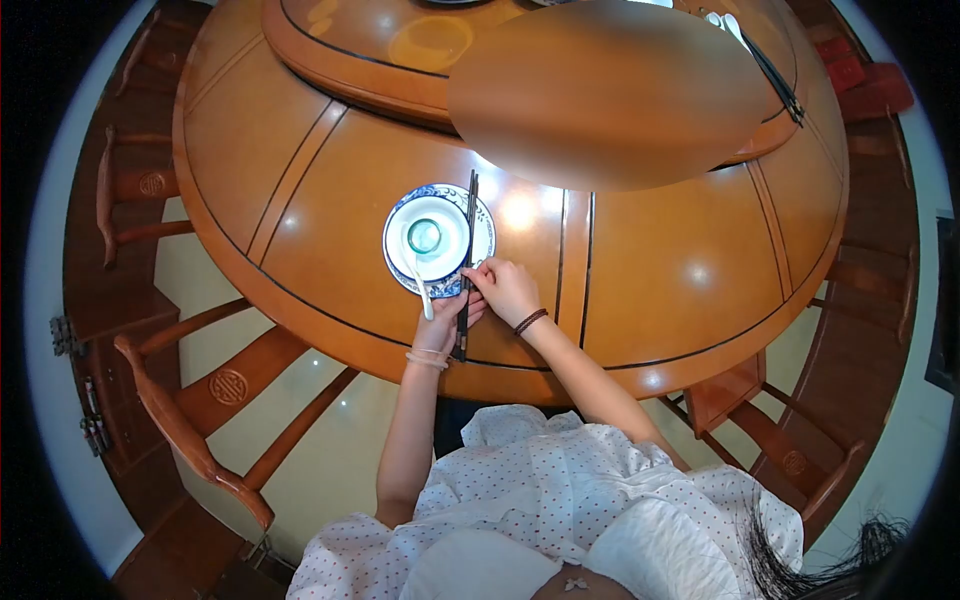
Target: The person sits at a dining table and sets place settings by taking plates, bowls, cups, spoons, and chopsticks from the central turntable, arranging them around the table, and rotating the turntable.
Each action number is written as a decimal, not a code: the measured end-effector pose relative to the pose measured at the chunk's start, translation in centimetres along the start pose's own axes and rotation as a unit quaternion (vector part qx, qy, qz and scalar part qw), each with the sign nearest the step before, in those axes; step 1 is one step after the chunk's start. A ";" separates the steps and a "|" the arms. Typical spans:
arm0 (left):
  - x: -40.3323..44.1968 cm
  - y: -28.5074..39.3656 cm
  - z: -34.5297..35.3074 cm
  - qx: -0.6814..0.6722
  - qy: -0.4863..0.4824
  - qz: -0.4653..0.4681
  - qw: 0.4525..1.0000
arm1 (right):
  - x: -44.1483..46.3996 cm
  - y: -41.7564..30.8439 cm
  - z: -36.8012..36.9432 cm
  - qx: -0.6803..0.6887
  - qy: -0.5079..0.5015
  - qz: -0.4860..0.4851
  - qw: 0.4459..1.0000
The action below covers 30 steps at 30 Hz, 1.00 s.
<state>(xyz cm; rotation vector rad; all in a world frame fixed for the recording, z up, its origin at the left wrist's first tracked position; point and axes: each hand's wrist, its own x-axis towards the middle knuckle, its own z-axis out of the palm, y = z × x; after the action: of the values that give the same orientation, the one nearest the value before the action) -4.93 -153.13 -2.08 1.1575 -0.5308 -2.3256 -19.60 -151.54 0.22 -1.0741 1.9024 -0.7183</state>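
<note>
A blue-patterned white plate [484, 232] lies on the wooden table, bearing a white bowl [396, 238]. Inside the bowl is a small clear glass cup [424, 237], and a white spoon [424, 288] leans out over the near rim. Dark chopsticks [470, 220] run across the plate's right side and past its near edge. My right hand [505, 290] pinches the chopsticks from the right. From the near left, my left hand [440, 325] has its fingers around their lower part, close under the plate and spoon.
The round wooden table [670, 270] carries a raised turntable [370, 85] at its centre, partly blurred. More chopsticks [775, 80] and spoons [733, 27] lie at the far right. Wooden chairs [225, 385] stand around the table.
</note>
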 end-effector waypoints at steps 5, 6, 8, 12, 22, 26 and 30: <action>0.1 0.0 -0.3 0.012 0.007 0.016 1.000 | 0.4 -0.7 -0.1 -0.010 -0.008 0.010 1.000; 0.0 0.2 -0.4 0.037 0.006 0.000 0.999 | 0.5 -0.7 0.0 -0.010 -0.009 0.010 1.000; -0.4 0.6 -0.5 0.062 0.004 -0.015 0.998 | 0.9 -0.7 0.3 -0.045 0.019 0.004 0.999; -1.8 2.0 -0.6 0.215 0.116 -0.082 0.966 | 1.5 -0.9 0.0 -0.029 -0.008 0.024 0.999; -5.6 0.0 -2.4 0.183 0.086 -0.136 0.970 | 1.5 -2.2 -1.0 0.090 -0.068 0.108 0.988; -5.5 -0.6 -3.0 0.143 0.095 -0.119 0.978 | 1.6 -2.0 -1.1 0.112 -0.071 0.118 0.984; -5.5 -0.6 -3.0 0.135 0.103 -0.118 0.978 | 1.7 -1.8 -1.4 0.112 -0.073 0.100 0.986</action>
<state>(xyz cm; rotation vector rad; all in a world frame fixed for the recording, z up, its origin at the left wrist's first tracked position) 0.24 -149.86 -0.65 1.6488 -0.6784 -2.3388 -20.57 -153.73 1.68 -0.7626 1.7281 -0.7002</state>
